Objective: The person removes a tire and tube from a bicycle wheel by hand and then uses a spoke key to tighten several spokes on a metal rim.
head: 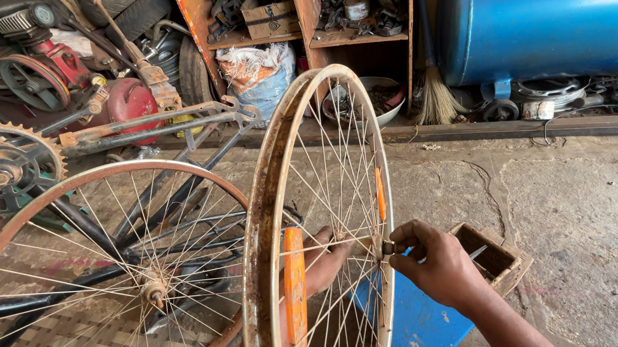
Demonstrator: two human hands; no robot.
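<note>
While upright between both hands, wheel (317, 229) likely light, stiff, spokes bendable; right hand (436, 260) pinching hub, left hand (325, 257) open behind spokes; best gripped by rim.

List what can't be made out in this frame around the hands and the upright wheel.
Head view only:
- Left hand: seen through the spokes of the upright bicycle wheel; its fingers are partly hidden near the hub.
- Right hand: fingers pinch at the axle end; the small part there is too small to identify.
- Wooden box: contents hidden by the right hand and the box wall.
- Wheel bottom: cut off by the lower edge.
</note>
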